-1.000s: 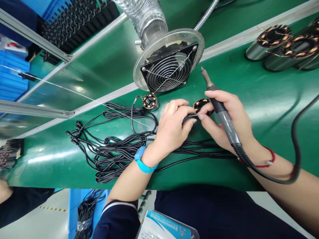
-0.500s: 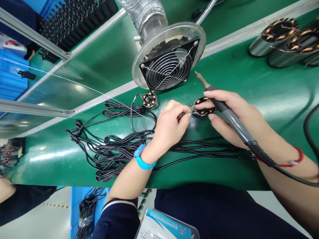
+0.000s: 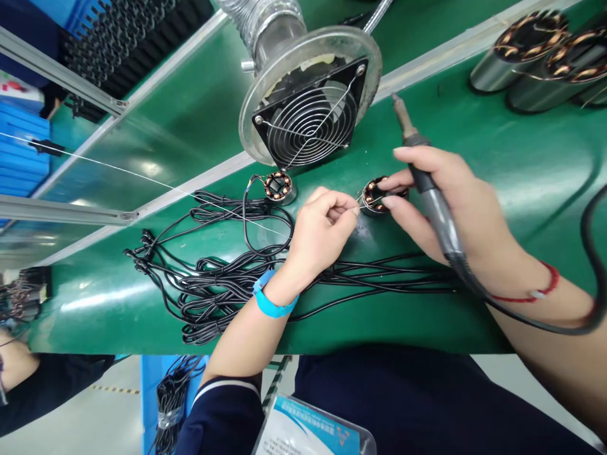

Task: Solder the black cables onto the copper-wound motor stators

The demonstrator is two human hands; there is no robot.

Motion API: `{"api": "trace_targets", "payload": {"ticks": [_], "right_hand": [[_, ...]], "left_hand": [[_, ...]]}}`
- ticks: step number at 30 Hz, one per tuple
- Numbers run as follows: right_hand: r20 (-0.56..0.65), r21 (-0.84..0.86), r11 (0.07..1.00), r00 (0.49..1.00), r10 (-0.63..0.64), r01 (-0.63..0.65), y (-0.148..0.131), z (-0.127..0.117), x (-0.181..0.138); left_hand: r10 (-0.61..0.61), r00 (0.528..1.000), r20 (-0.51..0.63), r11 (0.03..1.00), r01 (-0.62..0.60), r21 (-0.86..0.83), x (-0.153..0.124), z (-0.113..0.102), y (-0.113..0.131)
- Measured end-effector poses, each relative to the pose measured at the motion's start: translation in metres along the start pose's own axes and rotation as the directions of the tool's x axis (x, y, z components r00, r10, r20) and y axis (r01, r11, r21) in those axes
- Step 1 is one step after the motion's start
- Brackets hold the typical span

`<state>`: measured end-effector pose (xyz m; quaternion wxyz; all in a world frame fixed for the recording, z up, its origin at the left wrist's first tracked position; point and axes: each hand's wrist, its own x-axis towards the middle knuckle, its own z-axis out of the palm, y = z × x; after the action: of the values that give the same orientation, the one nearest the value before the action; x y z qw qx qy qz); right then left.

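Note:
My left hand (image 3: 320,230) is closed in a pinch on a thin wire (image 3: 361,206) beside a small motor stator (image 3: 372,197) with copper windings. My right hand (image 3: 455,202) grips a soldering iron (image 3: 436,208), its metal tip pointing up and away from the stator. The right thumb and a fingertip reach to the stator's rim and partly cover it. A thin white strand (image 3: 190,193) runs from the upper left to behind my left hand. Another stator (image 3: 279,187), with a black cable attached, stands to the left of my hands.
Bundled black cables (image 3: 213,291) lie across the green bench (image 3: 379,325). A round fume extractor with a fan grille (image 3: 310,136) hangs over the back. Larger stators (image 3: 505,63) stand at the back right. Another person's arm (image 3: 19,366) shows at far left.
The soldering iron has tilted more upright, its tip swinging up and right. My right fingers have shifted slightly left at the stator. The dark piece seen in my left fingers no longer shows.

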<state>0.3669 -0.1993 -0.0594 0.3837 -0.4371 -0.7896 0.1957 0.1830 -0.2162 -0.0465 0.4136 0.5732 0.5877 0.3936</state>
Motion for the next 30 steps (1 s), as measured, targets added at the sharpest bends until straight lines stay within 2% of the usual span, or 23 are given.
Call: {"api": "trace_targets", "payload": {"ticks": [5,9,13,18,24,30], "right_hand": [[-0.157,-0.013,0.999,0.987,0.04,-0.043,-0.013,-0.024,-0.025],[-0.105,-0.04,0.999,0.994,-0.03,0.026,-0.009,-0.033,-0.043],[-0.173,0.032,0.996,0.982,-0.08,0.086,-0.002,-0.029,-0.05],[-0.148,0.104,0.988,0.984,-0.101,0.117,-0.005,-0.026,-0.047],[-0.104,0.124,0.989,0.992,-0.07,0.083,-0.006,-0.025,-0.049],[-0.19,0.15,0.988,0.982,-0.005,0.034,-0.003,-0.018,-0.055]], "left_hand": [[0.067,0.997,-0.028,0.996,-0.066,0.056,-0.001,0.004,-0.001],[0.156,0.986,-0.062,0.975,-0.143,0.172,-0.001,0.009,-0.003],[0.198,0.978,-0.065,0.958,-0.178,0.226,-0.001,0.01,-0.004],[0.213,0.975,-0.061,0.95,-0.193,0.245,-0.002,0.009,-0.004],[0.217,0.973,-0.071,0.954,-0.196,0.227,-0.002,0.009,-0.005],[0.214,0.975,-0.068,0.955,-0.194,0.226,-0.003,0.008,-0.005]]}}
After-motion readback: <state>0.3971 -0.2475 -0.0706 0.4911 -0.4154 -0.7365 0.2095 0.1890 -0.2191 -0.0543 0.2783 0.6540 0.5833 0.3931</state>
